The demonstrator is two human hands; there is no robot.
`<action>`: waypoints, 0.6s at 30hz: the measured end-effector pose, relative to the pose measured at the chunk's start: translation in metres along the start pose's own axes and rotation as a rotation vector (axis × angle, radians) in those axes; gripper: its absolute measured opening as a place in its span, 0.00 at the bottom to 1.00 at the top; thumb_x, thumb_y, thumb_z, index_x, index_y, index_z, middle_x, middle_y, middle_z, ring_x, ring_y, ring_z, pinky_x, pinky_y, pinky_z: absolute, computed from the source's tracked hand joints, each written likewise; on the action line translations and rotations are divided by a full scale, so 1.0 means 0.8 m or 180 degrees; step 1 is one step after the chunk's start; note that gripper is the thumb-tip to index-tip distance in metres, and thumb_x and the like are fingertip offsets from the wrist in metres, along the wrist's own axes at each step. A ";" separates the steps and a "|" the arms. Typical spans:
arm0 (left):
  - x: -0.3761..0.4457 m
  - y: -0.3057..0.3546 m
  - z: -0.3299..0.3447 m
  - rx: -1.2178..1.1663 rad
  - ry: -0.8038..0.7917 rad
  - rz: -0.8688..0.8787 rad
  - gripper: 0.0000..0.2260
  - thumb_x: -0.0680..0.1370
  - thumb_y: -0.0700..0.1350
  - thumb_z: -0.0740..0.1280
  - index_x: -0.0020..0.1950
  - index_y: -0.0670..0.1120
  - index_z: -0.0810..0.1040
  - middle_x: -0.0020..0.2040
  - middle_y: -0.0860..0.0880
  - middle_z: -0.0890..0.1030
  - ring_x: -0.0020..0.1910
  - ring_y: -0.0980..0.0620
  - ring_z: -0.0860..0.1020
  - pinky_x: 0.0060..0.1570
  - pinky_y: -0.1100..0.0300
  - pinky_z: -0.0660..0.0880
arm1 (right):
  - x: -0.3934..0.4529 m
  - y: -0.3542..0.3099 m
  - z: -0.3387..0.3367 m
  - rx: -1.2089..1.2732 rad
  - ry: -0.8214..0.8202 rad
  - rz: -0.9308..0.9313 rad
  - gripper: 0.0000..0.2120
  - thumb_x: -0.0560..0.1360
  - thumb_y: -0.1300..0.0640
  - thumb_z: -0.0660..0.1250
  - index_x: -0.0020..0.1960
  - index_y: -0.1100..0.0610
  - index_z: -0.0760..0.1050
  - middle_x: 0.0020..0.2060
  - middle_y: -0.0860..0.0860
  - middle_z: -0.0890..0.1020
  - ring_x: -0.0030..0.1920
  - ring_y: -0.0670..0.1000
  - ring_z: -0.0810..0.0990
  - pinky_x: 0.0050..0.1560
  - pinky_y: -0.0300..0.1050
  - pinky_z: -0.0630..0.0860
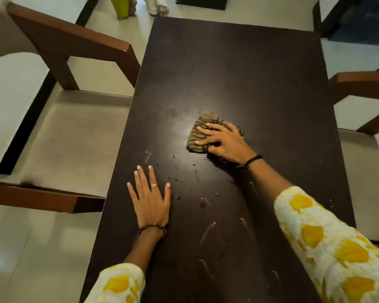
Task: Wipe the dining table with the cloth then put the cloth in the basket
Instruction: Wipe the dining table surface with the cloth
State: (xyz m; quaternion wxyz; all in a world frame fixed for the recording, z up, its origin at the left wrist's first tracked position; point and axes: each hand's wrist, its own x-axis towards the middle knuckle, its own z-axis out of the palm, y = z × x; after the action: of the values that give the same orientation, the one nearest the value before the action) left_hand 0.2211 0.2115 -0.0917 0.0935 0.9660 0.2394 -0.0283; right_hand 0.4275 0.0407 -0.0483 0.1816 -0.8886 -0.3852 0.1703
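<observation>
Right hand (227,142) flat on cloth (200,136)

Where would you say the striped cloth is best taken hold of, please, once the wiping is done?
Probably the far edge of the cloth, beyond the right hand pressing it flat on the table. That end is bunched and uncovered, so fingers coming from above could pinch the folds.

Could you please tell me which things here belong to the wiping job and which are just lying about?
Job: cloth under right hand; table; drops; left hand flat on table.
Lying about: left chair; right chair; green object.
</observation>
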 end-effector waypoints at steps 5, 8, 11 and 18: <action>-0.001 0.000 0.001 -0.0105 0.0100 0.0001 0.30 0.78 0.57 0.48 0.73 0.38 0.58 0.72 0.35 0.59 0.72 0.38 0.58 0.68 0.40 0.52 | -0.096 0.075 -0.035 0.0154 0.0404 0.1105 0.19 0.70 0.48 0.59 0.61 0.40 0.75 0.70 0.43 0.67 0.72 0.49 0.62 0.67 0.55 0.52; -0.001 0.002 0.001 -0.0138 0.0113 0.0020 0.29 0.78 0.56 0.48 0.73 0.39 0.58 0.73 0.36 0.59 0.72 0.39 0.58 0.68 0.40 0.51 | -0.096 0.058 -0.022 -0.0090 0.0598 0.1504 0.18 0.74 0.50 0.61 0.63 0.38 0.73 0.72 0.42 0.65 0.71 0.51 0.61 0.65 0.56 0.54; -0.001 0.004 0.000 -0.0132 0.0158 0.0135 0.28 0.78 0.54 0.47 0.73 0.39 0.59 0.73 0.36 0.58 0.72 0.39 0.56 0.68 0.39 0.51 | -0.056 0.006 0.005 -0.0285 0.0486 0.1315 0.19 0.76 0.49 0.60 0.66 0.37 0.69 0.74 0.43 0.60 0.70 0.53 0.59 0.63 0.56 0.56; -0.038 0.079 0.009 -0.0323 0.0299 0.0417 0.27 0.78 0.52 0.49 0.74 0.40 0.56 0.75 0.41 0.54 0.74 0.46 0.51 0.71 0.45 0.46 | 0.003 -0.068 0.045 -0.0843 0.0433 0.0679 0.23 0.78 0.47 0.56 0.72 0.40 0.60 0.74 0.51 0.59 0.69 0.57 0.61 0.64 0.60 0.59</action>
State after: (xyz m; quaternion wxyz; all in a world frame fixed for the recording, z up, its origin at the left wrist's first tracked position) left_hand 0.2239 0.1413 -0.0849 0.1326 0.9739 0.1810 0.0353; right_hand 0.3792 0.0842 -0.0553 0.0696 -0.9501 -0.2946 0.0758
